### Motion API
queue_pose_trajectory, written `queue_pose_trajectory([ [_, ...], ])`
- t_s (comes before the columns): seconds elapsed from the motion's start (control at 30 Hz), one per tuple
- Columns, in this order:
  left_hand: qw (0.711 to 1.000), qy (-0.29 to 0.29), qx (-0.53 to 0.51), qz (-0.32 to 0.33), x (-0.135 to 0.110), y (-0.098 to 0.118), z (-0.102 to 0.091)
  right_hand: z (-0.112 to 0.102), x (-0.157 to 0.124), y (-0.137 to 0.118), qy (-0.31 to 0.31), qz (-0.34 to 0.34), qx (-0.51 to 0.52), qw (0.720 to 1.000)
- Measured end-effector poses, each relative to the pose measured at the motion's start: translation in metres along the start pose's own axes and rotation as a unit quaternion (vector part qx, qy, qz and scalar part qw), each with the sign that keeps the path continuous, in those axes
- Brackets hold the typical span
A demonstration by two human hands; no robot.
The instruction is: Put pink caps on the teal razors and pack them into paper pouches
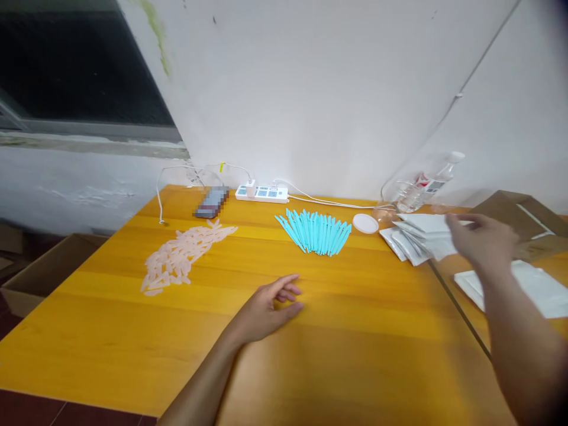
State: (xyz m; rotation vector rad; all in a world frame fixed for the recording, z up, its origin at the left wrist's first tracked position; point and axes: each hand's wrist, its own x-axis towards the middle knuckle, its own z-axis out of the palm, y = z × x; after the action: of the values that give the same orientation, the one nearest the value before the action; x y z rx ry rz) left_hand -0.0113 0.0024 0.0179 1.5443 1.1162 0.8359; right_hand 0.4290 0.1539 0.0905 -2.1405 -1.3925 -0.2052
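Observation:
My left hand (273, 307) hovers over the middle of the wooden table, holding nothing, its fingers apart and slightly curled. Off to the right, my right hand (486, 242) pinches the edge of a white packet (426, 223) at the top of a small fanned pile; motion blurs its fingertips. Under that packet lie more white packets (406, 245). Ahead of my left hand is a fan of turquoise pen-shaped sticks (315, 232). A loose heap of small pale pink pieces (175, 257) lies to the left.
Along the wall sit a blurred-out phone (212, 202), a white power strip (261, 193) with cables, a round white lid (365, 223) and a plastic bottle (430, 183). A brown cardboard box (519, 222) and flat white packages (539, 290) are at right. Another carton (48, 272) stands beyond the left edge.

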Motion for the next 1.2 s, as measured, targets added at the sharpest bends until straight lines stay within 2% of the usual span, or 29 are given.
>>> queue_pose_trajectory([
  [0.03, 1.0, 0.014, 0.0, -0.006, -0.002, -0.003, -0.007, 0.004, -0.024, -0.015, -0.025, 0.004, 0.041, 0.999],
  [0.1, 0.998, 0.048, 0.005, -0.029, -0.005, -0.011, -0.021, 0.017, -0.075, -0.049, -0.089, -0.051, 0.11, 0.989],
  [0.17, 0.995, 0.083, 0.016, -0.048, -0.007, -0.017, -0.035, 0.033, -0.121, -0.084, -0.133, -0.142, 0.164, 0.967],
  [0.2, 0.993, 0.099, 0.024, -0.053, -0.008, -0.02, -0.04, 0.041, -0.139, -0.101, -0.145, -0.191, 0.172, 0.956],
  [0.27, 0.99, 0.12, 0.038, -0.056, -0.011, -0.024, -0.049, 0.057, -0.162, -0.134, -0.171, -0.241, 0.158, 0.942],
  [0.33, 0.988, 0.135, 0.047, -0.059, -0.015, -0.027, -0.053, 0.07, -0.17, -0.166, -0.198, -0.252, 0.118, 0.94],
  [0.43, 0.984, 0.154, 0.047, -0.069, -0.022, -0.031, -0.056, 0.087, -0.166, -0.207, -0.253, -0.253, 0.042, 0.933],
  [0.57, 0.979, 0.18, 0.041, -0.085, -0.036, -0.039, -0.062, 0.11, -0.159, -0.237, -0.295, -0.234, -0.007, 0.926],
  [0.67, 0.975, 0.197, 0.038, -0.097, -0.047, -0.046, -0.072, 0.125, -0.156, -0.242, -0.309, -0.209, -0.016, 0.928],
  [0.77, 0.969, 0.216, 0.034, -0.113, -0.058, -0.051, -0.087, 0.129, -0.152, -0.243, -0.318, -0.18, -0.014, 0.931],
  [0.9, 0.949, 0.282, 0.06, -0.125, -0.081, -0.055, -0.118, 0.109, -0.151, -0.241, -0.317, -0.174, 0.013, 0.932],
  [0.97, 0.93, 0.33, 0.098, -0.125, -0.097, -0.057, -0.137, 0.09, -0.161, -0.23, -0.299, -0.212, 0.053, 0.929],
  [1.0, 0.918, 0.355, 0.131, -0.123, -0.105, -0.059, -0.145, 0.081, -0.169, -0.221, -0.276, -0.259, 0.092, 0.921],
  [1.07, 0.888, 0.384, 0.225, -0.111, -0.118, -0.063, -0.16, 0.065, -0.188, -0.197, -0.254, -0.349, 0.178, 0.885],
  [1.13, 0.858, 0.379, 0.333, -0.094, -0.124, -0.068, -0.17, 0.056, -0.208, -0.171, -0.282, -0.376, 0.225, 0.854],
  [1.2, 0.835, 0.346, 0.422, -0.069, -0.123, -0.074, -0.175, 0.053, -0.223, -0.148, -0.317, -0.373, 0.242, 0.838],
])
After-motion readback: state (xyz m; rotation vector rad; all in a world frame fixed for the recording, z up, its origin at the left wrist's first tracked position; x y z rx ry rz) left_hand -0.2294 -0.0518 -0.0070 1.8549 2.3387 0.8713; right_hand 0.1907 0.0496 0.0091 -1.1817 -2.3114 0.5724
